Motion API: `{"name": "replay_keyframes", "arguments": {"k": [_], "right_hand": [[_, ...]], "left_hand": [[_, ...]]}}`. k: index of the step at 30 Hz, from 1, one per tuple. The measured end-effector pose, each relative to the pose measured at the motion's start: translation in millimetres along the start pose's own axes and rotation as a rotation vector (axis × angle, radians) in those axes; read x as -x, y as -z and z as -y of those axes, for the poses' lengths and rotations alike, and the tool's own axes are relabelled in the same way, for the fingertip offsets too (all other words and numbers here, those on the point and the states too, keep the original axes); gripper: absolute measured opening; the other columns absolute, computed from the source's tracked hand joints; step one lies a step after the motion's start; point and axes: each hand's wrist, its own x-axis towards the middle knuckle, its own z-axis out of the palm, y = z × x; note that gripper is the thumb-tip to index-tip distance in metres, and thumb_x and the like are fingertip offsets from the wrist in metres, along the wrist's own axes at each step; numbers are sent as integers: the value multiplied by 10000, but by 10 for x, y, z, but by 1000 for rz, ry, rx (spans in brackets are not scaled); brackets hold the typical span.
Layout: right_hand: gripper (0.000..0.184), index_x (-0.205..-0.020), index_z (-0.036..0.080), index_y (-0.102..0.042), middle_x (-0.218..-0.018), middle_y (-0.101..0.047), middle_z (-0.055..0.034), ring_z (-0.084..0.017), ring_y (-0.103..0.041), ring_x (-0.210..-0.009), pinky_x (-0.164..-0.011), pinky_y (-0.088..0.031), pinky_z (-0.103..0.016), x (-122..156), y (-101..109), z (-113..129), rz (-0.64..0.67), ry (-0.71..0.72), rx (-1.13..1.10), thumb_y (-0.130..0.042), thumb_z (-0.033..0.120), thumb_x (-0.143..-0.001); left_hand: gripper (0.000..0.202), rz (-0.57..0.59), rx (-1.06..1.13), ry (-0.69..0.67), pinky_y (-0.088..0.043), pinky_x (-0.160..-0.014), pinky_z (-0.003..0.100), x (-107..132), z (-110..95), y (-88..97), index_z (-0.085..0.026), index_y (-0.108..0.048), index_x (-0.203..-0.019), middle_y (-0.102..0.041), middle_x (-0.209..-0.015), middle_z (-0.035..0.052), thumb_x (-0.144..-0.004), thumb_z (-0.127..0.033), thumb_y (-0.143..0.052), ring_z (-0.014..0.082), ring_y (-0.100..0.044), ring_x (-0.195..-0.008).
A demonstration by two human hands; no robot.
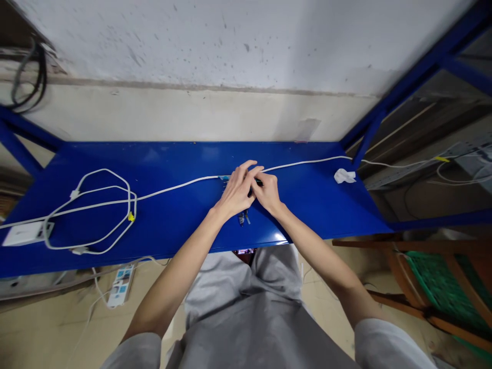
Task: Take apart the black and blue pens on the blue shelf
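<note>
White cable (169,189), laid lengthwise on the blue counter (172,220), hidden midway by left hand (236,192) and right hand (269,192), bunched together beside small dark parts (241,219), presumably for steadiness, their grip not visible.

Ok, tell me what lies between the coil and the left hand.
In the head view, a white cable stretches across the blue table between the coil and the left hand.
</note>
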Motion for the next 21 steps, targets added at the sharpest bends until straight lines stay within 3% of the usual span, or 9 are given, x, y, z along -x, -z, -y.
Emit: {"name": "replay_keyframes", "arguments": {"k": [3, 7, 9, 12, 15, 18, 21], "right_hand": [[417, -843, 164, -736, -715, -700, -52, -180, -605, -641, -664, -458, -291, 19, 5, 15, -7, -40, -48, -478, 437, -1024], [290, -1068, 180, -760, -987, -779, -52, -218, -714, -861, -780, -536, -301, 8, 5, 8, 60, -89, -301, -667, 408, -915], [292, -1055, 174, -767, -1006, -783, -49, -222, -726, -888, -801, -554, -306, -6, 1, -3, 34, -124, -372, -727, 387, -859], [241, -929, 169, -766, -877, -763, -33, -187, -710, -782, -717, -561, -281, -35, 28, -22, -22, -162, -422, -754, 387, -828], [263, -892, 179, -736, -743, -711, -13, -150, -657, -633, -556, -518, -254, -76, 97, -40, -37, -223, -476, -765, 432, -826], [326, -967, 215, -670, -722, -693, 6, -155, -658, -612, -506, -502, -253, -123, 167, -65, -4, -247, -584, -801, 466, -805], [387, -1035, 258, -603, -827, -695, 10, -169, -681, -681, -536, -532, -269, -162, 218, -102, 53, -206, -692, -811, 488, -803]], "left_hand": [[766, -25, 4, -9, -430, -1148, 548, 7, -64, -32, -293, -323, -1527, -259, -1623, 149, -846, -108, -620, 338, -372, -1467], [825, -37, 44, -1, -401, -1153, 579, 27, -138, -49, -298, -304, -1528, -186, -1669, 144, -794, -65, -599, 345, -377, -1461], [832, -40, 62, -4, -394, -1156, 576, 29, -146, -44, -290, -298, -1529, -204, -1668, 148, -781, -53, -576, 339, -391, -1458], [715, -76, 16, 14, -375, -1175, 558, 12, -89, -10, -265, -325, -1521, -304, -1631, 154, -857, -79, -514, 316, -372, -1488], [472, -124, -103, 77, -297, -1223, 566, -10, 37, 56, -225, -428, -1462, -437, -1557, 158, -992, -201, -463, 313, -290, -1543], [259, -109, -177, 85, -231, -1243, 584, -8, 165, 115, -218, -604, -1231, -569, -1445, 122, -1047, -322, -456, 319, -293, -1541], [232, -103, -171, 53, -283, -1210, 545, 11, 235, 137, -219, -656, -1034, -676, -1284, 84, -1060, -325, -451, 295, -412, -1468]]}}
